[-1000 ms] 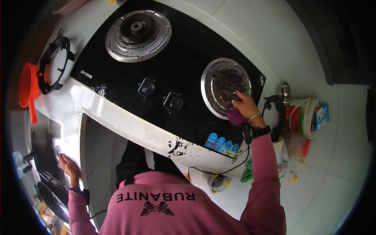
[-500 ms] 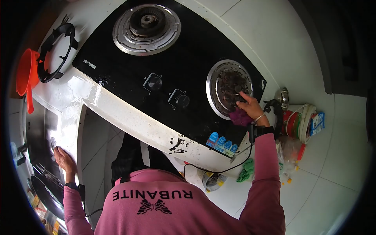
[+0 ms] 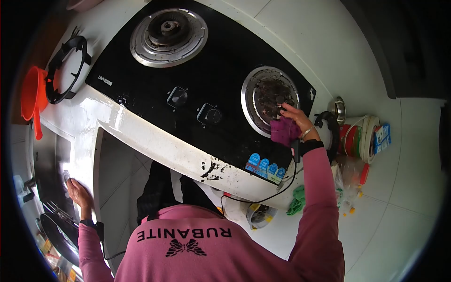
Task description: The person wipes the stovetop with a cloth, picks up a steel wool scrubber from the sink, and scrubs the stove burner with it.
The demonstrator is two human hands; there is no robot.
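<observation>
My right hand [image 3: 297,121] is over the right burner [image 3: 263,105] of a black glass hob [image 3: 145,101], holding a purple cloth [image 3: 284,131] that hangs below its fingers. Its fingertips are at a small dark round piece [image 3: 280,99] on the burner, whose middle is covered in brown-black grime. My left hand [image 3: 80,193] lies at the edge of the metal sink [image 3: 47,155] on the left, fingers stretched out beside a round shiny fitting. The left burner [image 3: 169,35] has its dark ring in place and no pan support.
A black pan support [image 3: 68,70] and a red ladle [image 3: 34,96] lie at the left. Another support [image 3: 331,136], a metal bowl [image 3: 339,109], a bucket [image 3: 364,138] and a green cloth [image 3: 297,199] are at the right. A black pan [image 3: 58,237] is at the lower left.
The purple cloth has come up and spread more beside my right hand, which stays at the right burner. My left hand remains at the sink edge. The view has shifted slightly.
</observation>
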